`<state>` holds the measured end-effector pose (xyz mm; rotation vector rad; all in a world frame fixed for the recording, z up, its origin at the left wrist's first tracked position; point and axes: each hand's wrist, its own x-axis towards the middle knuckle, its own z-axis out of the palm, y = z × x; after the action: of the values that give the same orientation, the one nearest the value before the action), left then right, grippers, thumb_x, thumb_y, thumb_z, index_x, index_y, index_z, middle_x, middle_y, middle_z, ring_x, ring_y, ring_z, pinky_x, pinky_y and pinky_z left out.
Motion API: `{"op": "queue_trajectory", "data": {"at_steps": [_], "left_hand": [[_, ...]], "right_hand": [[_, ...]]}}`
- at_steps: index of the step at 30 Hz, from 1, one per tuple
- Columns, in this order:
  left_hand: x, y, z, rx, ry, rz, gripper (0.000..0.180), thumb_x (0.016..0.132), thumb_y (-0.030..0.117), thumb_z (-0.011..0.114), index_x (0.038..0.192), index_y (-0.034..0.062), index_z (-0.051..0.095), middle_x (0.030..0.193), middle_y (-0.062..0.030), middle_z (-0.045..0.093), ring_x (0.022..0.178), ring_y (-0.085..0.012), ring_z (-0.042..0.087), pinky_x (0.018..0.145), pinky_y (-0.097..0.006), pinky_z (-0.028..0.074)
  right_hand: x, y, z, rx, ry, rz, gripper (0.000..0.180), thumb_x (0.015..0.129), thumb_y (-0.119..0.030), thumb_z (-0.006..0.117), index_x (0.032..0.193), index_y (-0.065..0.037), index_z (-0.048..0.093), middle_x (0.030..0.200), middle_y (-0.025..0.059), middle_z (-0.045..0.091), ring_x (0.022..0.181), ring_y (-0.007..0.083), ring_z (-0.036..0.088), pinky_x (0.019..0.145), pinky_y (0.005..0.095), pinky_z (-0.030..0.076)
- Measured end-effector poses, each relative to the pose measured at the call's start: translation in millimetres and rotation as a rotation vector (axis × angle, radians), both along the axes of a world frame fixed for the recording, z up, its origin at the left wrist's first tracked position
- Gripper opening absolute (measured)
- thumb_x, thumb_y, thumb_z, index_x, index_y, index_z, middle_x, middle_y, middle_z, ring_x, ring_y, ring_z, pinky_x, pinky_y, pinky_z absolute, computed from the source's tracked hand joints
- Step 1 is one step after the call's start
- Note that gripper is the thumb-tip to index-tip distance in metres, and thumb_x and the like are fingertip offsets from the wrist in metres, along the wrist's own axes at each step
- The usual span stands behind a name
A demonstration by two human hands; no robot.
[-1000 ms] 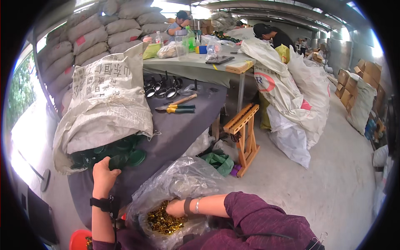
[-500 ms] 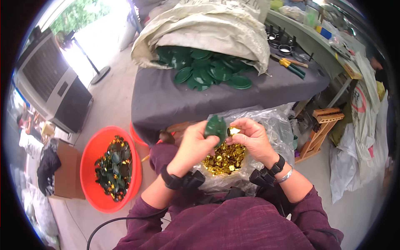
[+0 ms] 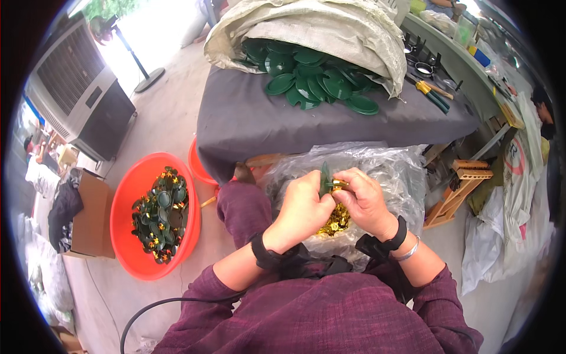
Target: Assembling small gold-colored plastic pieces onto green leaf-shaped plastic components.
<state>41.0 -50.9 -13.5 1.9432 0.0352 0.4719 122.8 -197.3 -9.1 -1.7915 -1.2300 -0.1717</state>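
My left hand (image 3: 303, 203) is closed on a green plastic disc (image 3: 325, 177), now turned edge-on so that only a narrow strip of it shows. Close against it, my right hand (image 3: 367, 199) pinches a small shiny gold piece (image 3: 339, 184), mostly covered by the fingers. The gold piece appears to meet the disc's face, though the fingers hide the exact contact. Beneath both hands lies a heap of small gold pieces (image 3: 335, 222) in a clear plastic bag (image 3: 401, 183). Straight ahead, more green discs (image 3: 312, 79) spill from a white woven sack (image 3: 318, 29).
An orange-red tub (image 3: 121, 221) on the left floor holds green discs with gold pieces on them. The sack rests on a grey-covered table (image 3: 253, 127) with yellow-handled pliers (image 3: 433, 95). A wooden stand (image 3: 457, 194) is at right; an air cooler (image 3: 76, 88) stands far left.
The disc has turned from face-on to edge-on, and my hands have come together. The gold piece has moved up against the disc. The whole view has shifted slightly.
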Motion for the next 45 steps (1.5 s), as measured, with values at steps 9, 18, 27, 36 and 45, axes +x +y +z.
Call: {"op": "queue_trajectory", "data": {"at_steps": [9, 18, 27, 36, 45], "left_hand": [[-6.3, -0.8, -4.1, 0.555, -0.206, -0.005, 0.032, 0.069, 0.001, 0.059, 0.100, -0.0034, 0.052, 0.080, -0.0190, 0.054, 0.065, -0.0380, 0.058, 0.054, -0.044, 0.047], [-31.7, 31.2, -5.6, 0.689, -0.167, -0.045, 0.026, 0.066, -0.002, 0.055, 0.092, 0.0001, 0.050, 0.073, -0.0168, 0.050, 0.062, -0.0383, 0.053, 0.052, -0.046, 0.043], [-62.1, 130.7, 3.9, 0.132, 0.014, 0.321, 0.018, 0.075, -0.003, 0.054, 0.092, -0.0027, 0.062, 0.074, -0.0029, 0.061, 0.065, -0.0091, 0.055, 0.059, -0.025, 0.045], [-169.5, 237.8, 14.6, 1.028, 0.250, 0.894, 0.023, 0.080, 0.004, 0.053, 0.100, -0.0008, 0.063, 0.074, -0.0147, 0.064, 0.066, -0.0225, 0.061, 0.064, -0.036, 0.050], [1.0, 125.4, 55.9, 0.685, -0.145, 0.422, 0.025, 0.076, 0.007, 0.063, 0.100, 0.0005, 0.063, 0.093, -0.0168, 0.062, 0.079, -0.0353, 0.063, 0.068, -0.040, 0.051]], "right_hand": [[3.3, 4.8, -10.8, 0.125, 1.179, 0.182, 0.017, 0.090, -0.009, 0.060, 0.100, 0.004, 0.059, 0.078, 0.0061, 0.064, 0.058, 0.0102, 0.061, 0.052, 0.0231, 0.052], [-6.0, 40.4, -38.8, 0.027, 1.450, 0.333, 0.017, 0.091, -0.018, 0.060, 0.092, -0.001, 0.060, 0.073, 0.0040, 0.061, 0.054, 0.0096, 0.057, 0.049, 0.0228, 0.047], [17.6, 7.1, -84.1, -0.601, 0.521, 0.300, 0.029, 0.086, -0.021, 0.061, 0.094, 0.006, 0.059, 0.083, 0.0156, 0.064, 0.072, 0.0287, 0.065, 0.064, 0.0370, 0.052], [30.6, -10.4, -127.2, -1.204, -0.067, 0.391, 0.022, 0.083, -0.012, 0.054, 0.092, 0.002, 0.069, 0.090, 0.0180, 0.068, 0.083, 0.0318, 0.066, 0.075, 0.0408, 0.052], [45.7, -10.0, -176.0, -1.245, -0.071, 0.430, 0.018, 0.070, -0.005, 0.060, 0.084, 0.004, 0.067, 0.083, 0.0225, 0.066, 0.079, 0.0394, 0.064, 0.066, 0.0461, 0.051]]}}
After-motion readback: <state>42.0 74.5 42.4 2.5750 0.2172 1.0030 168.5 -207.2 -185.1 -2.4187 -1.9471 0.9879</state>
